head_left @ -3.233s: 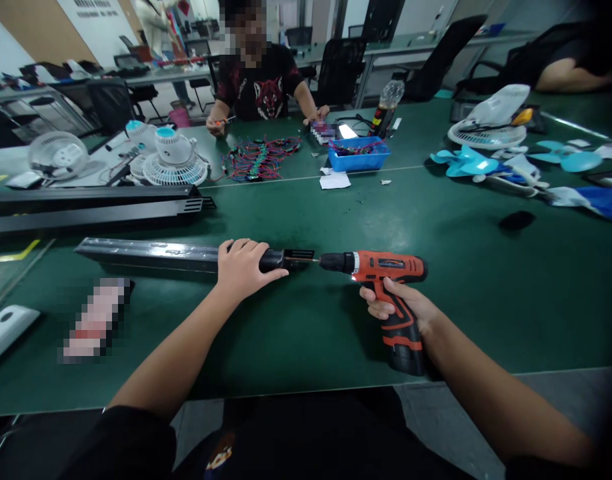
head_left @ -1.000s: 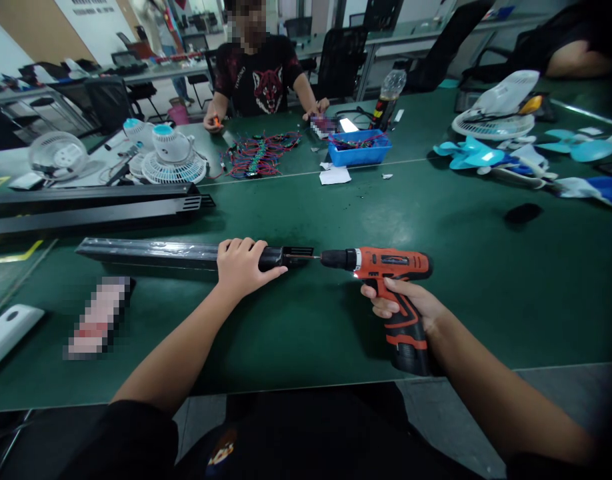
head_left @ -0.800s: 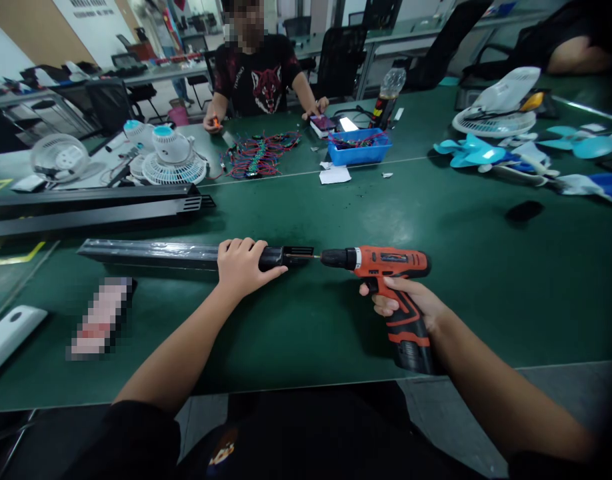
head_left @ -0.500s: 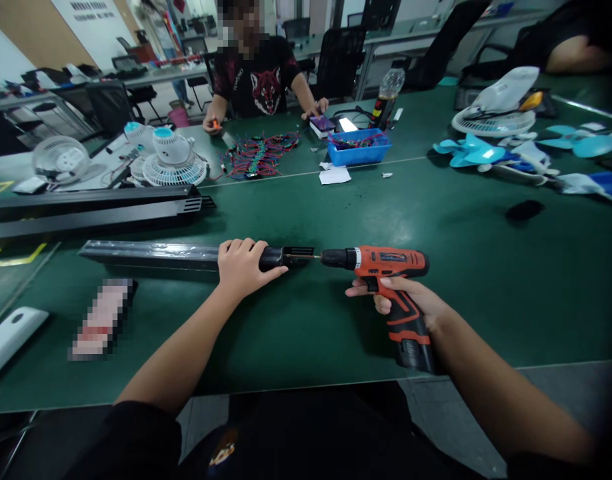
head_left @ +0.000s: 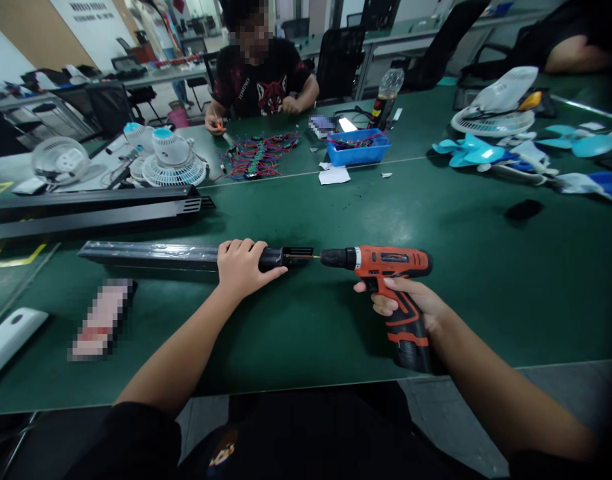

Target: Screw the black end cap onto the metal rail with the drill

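My right hand (head_left: 411, 300) is wrapped round the grip of an orange and black cordless drill (head_left: 393, 260), its index finger by the trigger. The drill lies level, pointing left. From its chuck a long thin bit (head_left: 303, 256) runs into the slotted end of a long black bar (head_left: 151, 255), which lies on the green table. Where the bit's tip meets the bar is hidden. My left hand (head_left: 243, 267) grips the bar near that end from above, fingers over its far side and thumb along the near side.
A phone (head_left: 103, 320) and a white device (head_left: 13, 340) lie at left. Behind are black metal profiles (head_left: 96, 213), fan parts (head_left: 173, 157), wired boards (head_left: 259, 157) and a blue tray (head_left: 359, 153). Fan blades (head_left: 471, 152) lie at right. A co-worker (head_left: 266, 73) sits opposite.
My right hand's fingers have curled in closer round the drill grip. The drill and bar have hardly moved. Across the table, the co-worker has drawn one hand back toward the chest.
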{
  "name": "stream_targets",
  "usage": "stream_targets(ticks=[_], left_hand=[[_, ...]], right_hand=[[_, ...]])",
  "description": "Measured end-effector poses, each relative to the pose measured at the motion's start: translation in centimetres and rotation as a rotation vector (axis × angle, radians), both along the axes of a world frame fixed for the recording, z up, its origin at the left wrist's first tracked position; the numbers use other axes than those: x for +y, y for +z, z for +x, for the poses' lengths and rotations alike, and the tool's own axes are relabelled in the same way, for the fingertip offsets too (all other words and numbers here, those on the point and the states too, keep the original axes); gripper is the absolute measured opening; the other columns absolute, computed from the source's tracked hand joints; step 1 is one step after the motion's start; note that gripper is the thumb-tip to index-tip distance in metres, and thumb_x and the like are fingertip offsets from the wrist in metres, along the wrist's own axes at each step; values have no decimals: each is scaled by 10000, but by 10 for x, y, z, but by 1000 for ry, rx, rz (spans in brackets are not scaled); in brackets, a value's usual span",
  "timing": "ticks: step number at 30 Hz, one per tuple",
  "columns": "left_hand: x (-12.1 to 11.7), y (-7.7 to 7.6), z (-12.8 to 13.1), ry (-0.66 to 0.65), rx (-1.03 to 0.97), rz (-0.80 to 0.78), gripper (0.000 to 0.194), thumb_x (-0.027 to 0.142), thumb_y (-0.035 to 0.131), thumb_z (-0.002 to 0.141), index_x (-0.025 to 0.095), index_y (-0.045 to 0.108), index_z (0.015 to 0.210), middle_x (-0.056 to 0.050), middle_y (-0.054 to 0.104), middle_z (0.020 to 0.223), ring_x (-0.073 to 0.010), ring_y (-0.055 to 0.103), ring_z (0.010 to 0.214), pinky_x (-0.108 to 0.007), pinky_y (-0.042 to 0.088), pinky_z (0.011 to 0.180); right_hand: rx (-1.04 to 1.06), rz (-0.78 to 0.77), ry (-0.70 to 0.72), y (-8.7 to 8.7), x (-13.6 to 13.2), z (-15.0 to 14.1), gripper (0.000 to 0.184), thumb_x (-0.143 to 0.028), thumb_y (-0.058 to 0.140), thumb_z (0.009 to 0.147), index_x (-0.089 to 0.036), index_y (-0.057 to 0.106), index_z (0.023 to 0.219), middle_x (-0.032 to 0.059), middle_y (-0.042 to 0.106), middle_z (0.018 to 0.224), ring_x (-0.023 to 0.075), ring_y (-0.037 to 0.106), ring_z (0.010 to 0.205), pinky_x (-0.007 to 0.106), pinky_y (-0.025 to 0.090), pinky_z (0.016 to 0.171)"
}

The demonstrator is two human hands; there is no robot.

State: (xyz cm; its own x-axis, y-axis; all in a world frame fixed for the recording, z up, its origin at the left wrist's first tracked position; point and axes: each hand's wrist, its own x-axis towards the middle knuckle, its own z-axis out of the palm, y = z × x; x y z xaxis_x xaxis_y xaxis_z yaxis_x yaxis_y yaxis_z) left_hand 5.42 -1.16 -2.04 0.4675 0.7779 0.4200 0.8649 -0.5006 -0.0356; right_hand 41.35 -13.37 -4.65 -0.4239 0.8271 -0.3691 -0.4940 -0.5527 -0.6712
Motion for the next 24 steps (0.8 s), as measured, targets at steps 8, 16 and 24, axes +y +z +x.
stream_targets(ticks=[8, 16, 24], left_hand=[[0, 0, 0, 0, -26, -25, 705, 866, 550, 844, 227, 750, 1066, -132, 745, 991, -362, 644, 981, -503, 373, 941], [-1, 0, 0, -12, -35, -11, 705, 867, 538, 851, 230, 751, 1064, -135, 743, 979, -362, 642, 972, -509, 380, 940], [0, 1, 0, -8, -25, -5, 686, 868, 547, 847, 240, 740, 1047, -123, 743, 981, -348, 639, 959, -499, 381, 935]], right_hand=[[69, 70, -28, 10, -1, -10, 236, -304, 815, 863, -150, 711, 1008, 41, 674, 932, 39, 412, 499, 200, 546, 555], [36, 86, -23, 9, -2, -9, 217, -332, 803, 885, -163, 686, 956, 21, 650, 877, 50, 417, 501, 205, 531, 540], [44, 75, 0, 15, 9, 4, 370, -410, 819, 861, -170, 681, 1108, 67, 720, 960, 74, 502, 530, 221, 548, 543]])
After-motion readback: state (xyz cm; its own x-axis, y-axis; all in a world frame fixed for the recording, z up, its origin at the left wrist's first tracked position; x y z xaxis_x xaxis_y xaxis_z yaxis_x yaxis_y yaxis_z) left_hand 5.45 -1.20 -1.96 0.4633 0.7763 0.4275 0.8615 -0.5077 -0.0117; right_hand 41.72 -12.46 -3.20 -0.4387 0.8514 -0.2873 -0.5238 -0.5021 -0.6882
